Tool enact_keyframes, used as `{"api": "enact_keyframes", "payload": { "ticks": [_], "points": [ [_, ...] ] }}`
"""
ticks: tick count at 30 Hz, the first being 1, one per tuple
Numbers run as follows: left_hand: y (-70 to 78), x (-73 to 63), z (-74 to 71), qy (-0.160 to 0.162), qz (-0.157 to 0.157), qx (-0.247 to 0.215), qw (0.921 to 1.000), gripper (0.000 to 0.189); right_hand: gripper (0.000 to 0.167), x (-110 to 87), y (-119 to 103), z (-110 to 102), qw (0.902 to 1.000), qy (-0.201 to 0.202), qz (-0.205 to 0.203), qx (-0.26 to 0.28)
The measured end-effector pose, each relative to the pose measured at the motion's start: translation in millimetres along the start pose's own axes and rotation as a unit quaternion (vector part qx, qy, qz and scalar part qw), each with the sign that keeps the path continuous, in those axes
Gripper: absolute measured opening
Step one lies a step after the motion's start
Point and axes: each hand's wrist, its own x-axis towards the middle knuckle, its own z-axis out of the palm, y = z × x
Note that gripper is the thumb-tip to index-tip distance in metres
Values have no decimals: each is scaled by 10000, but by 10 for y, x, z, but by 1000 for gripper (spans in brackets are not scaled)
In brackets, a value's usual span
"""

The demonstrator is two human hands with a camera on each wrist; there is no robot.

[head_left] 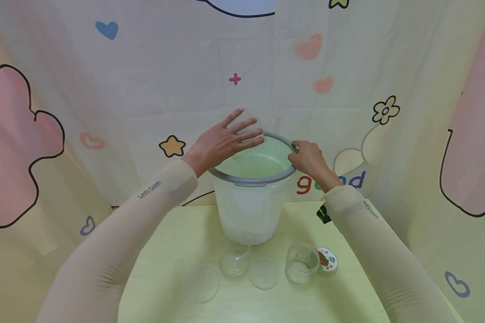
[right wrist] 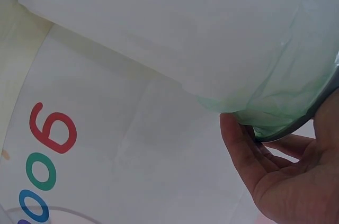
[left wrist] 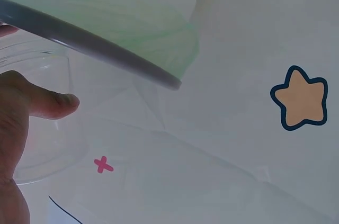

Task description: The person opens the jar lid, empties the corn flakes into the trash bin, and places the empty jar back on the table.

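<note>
A translucent bucket (head_left: 248, 211) with a grey rim (head_left: 252, 181) and a pale green bag liner (head_left: 262, 163) stands on the table. My right hand (head_left: 309, 157) grips the rim's right side; its fingers (right wrist: 241, 150) curl under the rim in the right wrist view. Above the bucket's left side is my left hand (head_left: 228, 141), fingers spread, back of the hand facing up. In the left wrist view, a clear plastic cup (left wrist: 50, 144) is between its thumb (left wrist: 55, 105) and its partly seen fingers; the head view hides most of that cup.
Two clear cups, one near the bucket (head_left: 234, 260) and another to its right (head_left: 302, 267), are on the pale table (head_left: 153, 269). Beside them lie clear round lids (head_left: 202, 283) and a white printed lid (head_left: 328, 260). A patterned curtain (head_left: 165, 67) hangs behind.
</note>
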Motion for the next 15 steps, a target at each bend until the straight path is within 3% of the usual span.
{"api": "enact_keyframes", "payload": {
  "ticks": [15],
  "points": [
    [-41,16,-65,48,347,559,9978,118,58,13,34,2,10000,5,-32,-23]
  ]
}}
